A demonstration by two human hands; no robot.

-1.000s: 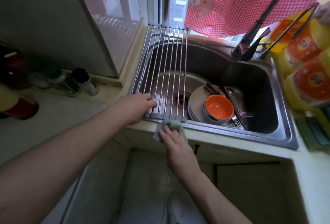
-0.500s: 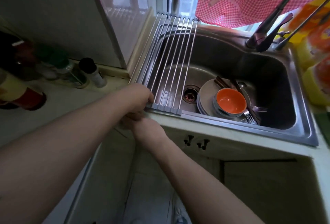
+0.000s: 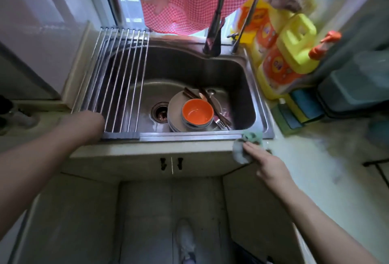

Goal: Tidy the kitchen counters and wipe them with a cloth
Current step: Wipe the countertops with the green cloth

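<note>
Under the right hand (image 3: 265, 163) the cloth (image 3: 247, 146) looks soft and matt, green over grey. Beside it the sink (image 3: 189, 70) is brushed, shiny metal. By the left hand (image 3: 84, 122), the rack (image 3: 120, 78) has smooth steel rods.

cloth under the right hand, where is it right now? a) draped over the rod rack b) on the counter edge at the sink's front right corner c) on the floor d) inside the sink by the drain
b: the right hand presses the cloth on the counter edge by the sink corner.
</note>
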